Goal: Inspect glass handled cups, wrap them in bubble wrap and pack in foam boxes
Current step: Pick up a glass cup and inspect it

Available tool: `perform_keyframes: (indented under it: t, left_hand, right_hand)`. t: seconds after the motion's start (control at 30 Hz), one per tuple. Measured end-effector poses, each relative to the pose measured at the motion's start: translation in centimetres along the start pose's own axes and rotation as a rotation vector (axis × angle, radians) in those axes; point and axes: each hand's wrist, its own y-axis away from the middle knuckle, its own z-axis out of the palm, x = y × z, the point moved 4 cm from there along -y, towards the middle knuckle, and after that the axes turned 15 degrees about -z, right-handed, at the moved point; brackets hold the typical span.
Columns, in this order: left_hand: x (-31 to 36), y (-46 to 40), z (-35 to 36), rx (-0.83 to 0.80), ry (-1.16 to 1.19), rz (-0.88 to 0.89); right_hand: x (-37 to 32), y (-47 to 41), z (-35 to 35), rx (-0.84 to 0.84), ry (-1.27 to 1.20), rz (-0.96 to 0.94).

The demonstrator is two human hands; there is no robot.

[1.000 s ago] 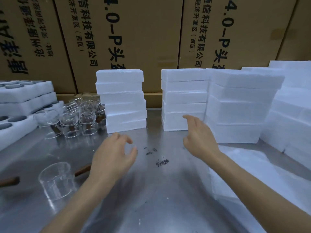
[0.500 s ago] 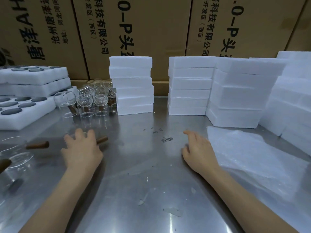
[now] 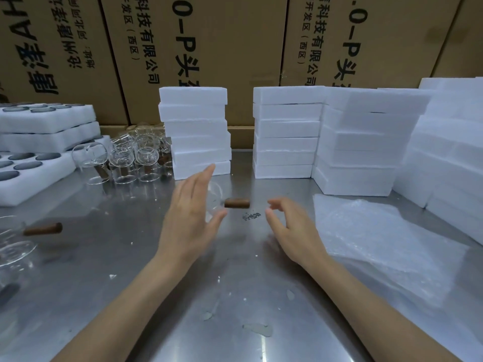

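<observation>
Left hand (image 3: pixel 192 218): wrapped around a glass cup (image 3: pixel 214 198), wooden handle (image 3: pixel 236 203) pointing right; inspection underway.
Right hand (image 3: pixel 288 228): empty, fingers half curled, near that handle.
Bubble wrap (image 3: pixel 386 246): flat on table, unused.
Waiting cups (image 3: pixel 130 159): clustered far left, unwrapped.
Foam boxes (image 3: pixel 198 131): stacked behind; contents hidden.

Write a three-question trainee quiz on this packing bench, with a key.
1. True or false: the left hand holds a glass cup with a brown handle.
2. Which side of the steel table holds the bubble wrap: A left, B right, C far centre?
3. Fill in: the right hand is open and holds ____.

Key: 1 true. 2 B. 3 nothing.
</observation>
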Motion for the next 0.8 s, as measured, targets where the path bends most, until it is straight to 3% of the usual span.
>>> perform_keyframes:
  t: [0.1, 0.17, 0.23, 0.3, 0.33, 0.5, 0.63, 0.8]
  left_hand:
    - [1.9, -0.6, 1.8, 0.019, 0.234, -0.109]
    - [2.2, -0.8, 3.3, -0.052, 0.532, -0.439]
    - [2.6, -0.3, 5.5, -0.245, 0.977, -0.802]
    - [3.1, 0.6, 7.4, -0.392, 1.295, -1.013]
    - [3.3, 0.9, 8.0, -0.453, 1.343, -1.05]
    - [3.2, 1.3, 8.4, -0.624, 1.185, -0.929]
    - [2.5, 1.4, 8.4, -0.554, 1.01, -0.887]
    - [3.2, 2.0, 7.6, -0.419, 0.981, -0.62]
  right_hand:
    - [0.0, 0.1, -0.3, 0.072, -0.254, 0.07]
    - [0.1, 0.1, -0.6, 0.108, -0.406, 0.112]
    - [-0.1, 0.2, -0.5, 0.087, -0.483, 0.105]
    - [-0.5, 0.3, -0.3, 0.049, -0.497, 0.069]
    - [-0.6, 0.3, -0.1, 0.034, -0.491, 0.053]
    - [-1.5, 0.4, 0.0, 0.042, -0.377, -0.041]
    - [-1.7, 0.5, -0.1, 0.109, -0.342, -0.047]
    - [-0.9, 0.4, -0.7, 0.219, -0.247, 0.017]
